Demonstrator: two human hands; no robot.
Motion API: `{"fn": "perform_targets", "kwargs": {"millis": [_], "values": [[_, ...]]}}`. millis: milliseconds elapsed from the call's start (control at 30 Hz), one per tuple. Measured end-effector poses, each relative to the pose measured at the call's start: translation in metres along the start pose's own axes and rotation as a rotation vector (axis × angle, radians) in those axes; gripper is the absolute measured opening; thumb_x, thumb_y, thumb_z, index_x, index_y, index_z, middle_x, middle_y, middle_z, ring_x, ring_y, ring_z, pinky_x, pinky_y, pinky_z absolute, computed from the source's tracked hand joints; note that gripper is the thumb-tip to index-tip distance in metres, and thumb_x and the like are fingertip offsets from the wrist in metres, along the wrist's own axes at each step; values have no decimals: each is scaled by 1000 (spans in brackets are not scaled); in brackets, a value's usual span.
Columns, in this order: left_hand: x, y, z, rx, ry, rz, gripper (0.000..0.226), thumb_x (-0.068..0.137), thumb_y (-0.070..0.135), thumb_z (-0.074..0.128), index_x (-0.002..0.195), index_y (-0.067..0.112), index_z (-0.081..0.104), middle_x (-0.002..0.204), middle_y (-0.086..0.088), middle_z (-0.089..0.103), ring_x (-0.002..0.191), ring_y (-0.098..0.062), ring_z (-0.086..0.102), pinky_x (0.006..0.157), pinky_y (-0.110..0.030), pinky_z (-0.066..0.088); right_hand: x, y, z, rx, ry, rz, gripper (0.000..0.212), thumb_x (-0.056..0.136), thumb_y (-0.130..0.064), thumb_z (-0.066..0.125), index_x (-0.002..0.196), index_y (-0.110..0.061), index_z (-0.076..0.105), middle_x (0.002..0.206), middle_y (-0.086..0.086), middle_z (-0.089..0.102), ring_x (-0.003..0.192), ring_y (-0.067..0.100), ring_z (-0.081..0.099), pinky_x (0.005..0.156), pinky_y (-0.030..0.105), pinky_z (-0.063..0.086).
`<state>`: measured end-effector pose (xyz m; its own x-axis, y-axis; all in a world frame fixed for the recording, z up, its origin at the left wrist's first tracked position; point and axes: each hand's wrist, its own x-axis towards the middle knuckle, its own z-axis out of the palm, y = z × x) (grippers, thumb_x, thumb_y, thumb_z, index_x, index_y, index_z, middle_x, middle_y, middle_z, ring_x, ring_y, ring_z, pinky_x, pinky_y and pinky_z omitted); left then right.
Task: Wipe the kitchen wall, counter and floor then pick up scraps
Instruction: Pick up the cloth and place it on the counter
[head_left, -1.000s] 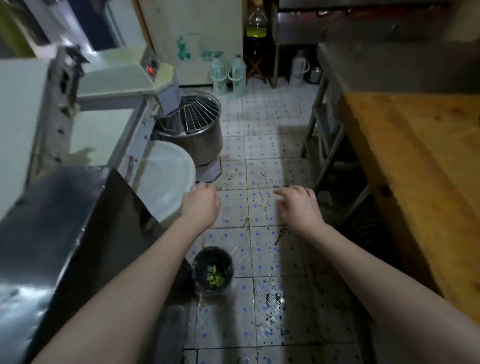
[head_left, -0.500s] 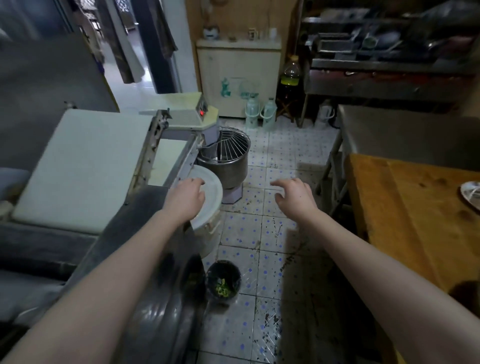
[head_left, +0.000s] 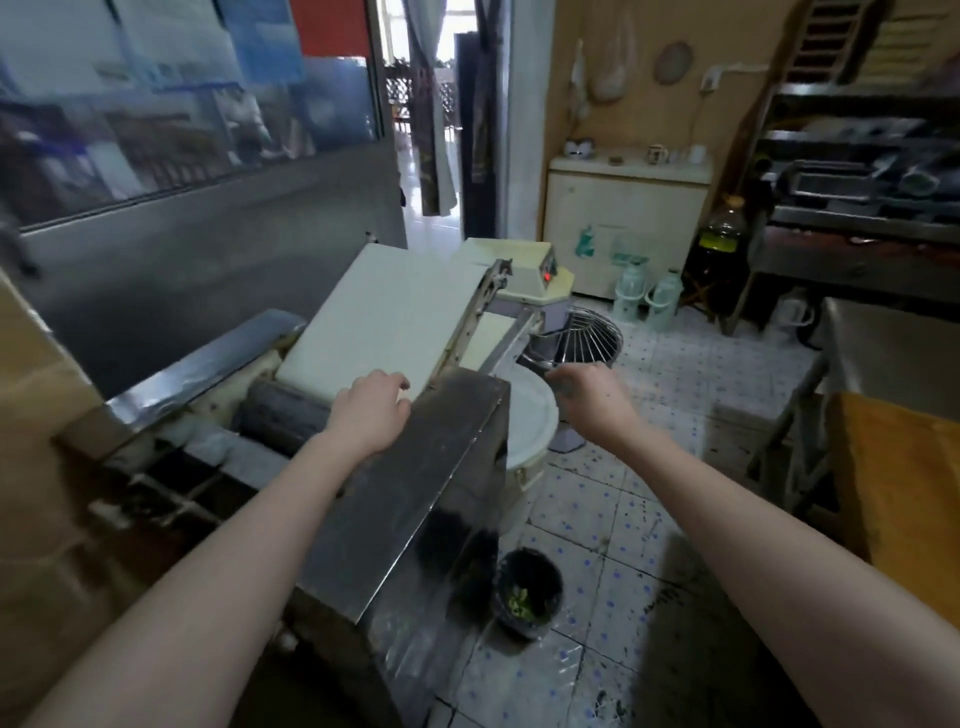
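Two bare arms reach forward: the left hand hangs over the near edge of a white board on a steel machine, its fingers loosely bent and holding nothing, though I cannot tell whether they touch the board. The right hand hovers above a white lidded bucket just in front of a dough mixer, fingers relaxed and empty. Below, the tiled floor is streaked with dark stains, a small black bin holding green scraps stands beside the machine, and a wooden surface lies at the right.
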<state>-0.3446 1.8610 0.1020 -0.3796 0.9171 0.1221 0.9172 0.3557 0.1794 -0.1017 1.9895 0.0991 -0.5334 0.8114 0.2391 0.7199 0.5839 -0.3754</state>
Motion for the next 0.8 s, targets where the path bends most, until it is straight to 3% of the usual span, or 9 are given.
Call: {"fn": "perform_targets", "kwargs": {"millis": [300,600,800], "values": [[-105,-102,-38,-5,42,-320,28,96,28,44,120,23,57,122,-4,57,112,-26,55,91,-41,48,4,-133,38,131,-68,-276,31,87,-11,50,112,-18,67,113,7,68,109,27,59,93,40,47],[-227,-177,-79,99,99,-772,28,98,27,43,121,19,57,123,-5,56,115,-26,54,92,-39,44,10,-294,87,219,-227,-808,27,86,-13,51,105,-18,70,102,9,71,96,31,62,77,37,50],[-304,-182,-97,149,137,-1065,32,100,30,38,126,19,54,125,-5,55,114,-25,53,94,-39,45,-4,-368,104,246,-319,-1079,30,87,-12,49,109,-19,67,104,11,69,101,32,60,85,42,50]]}}
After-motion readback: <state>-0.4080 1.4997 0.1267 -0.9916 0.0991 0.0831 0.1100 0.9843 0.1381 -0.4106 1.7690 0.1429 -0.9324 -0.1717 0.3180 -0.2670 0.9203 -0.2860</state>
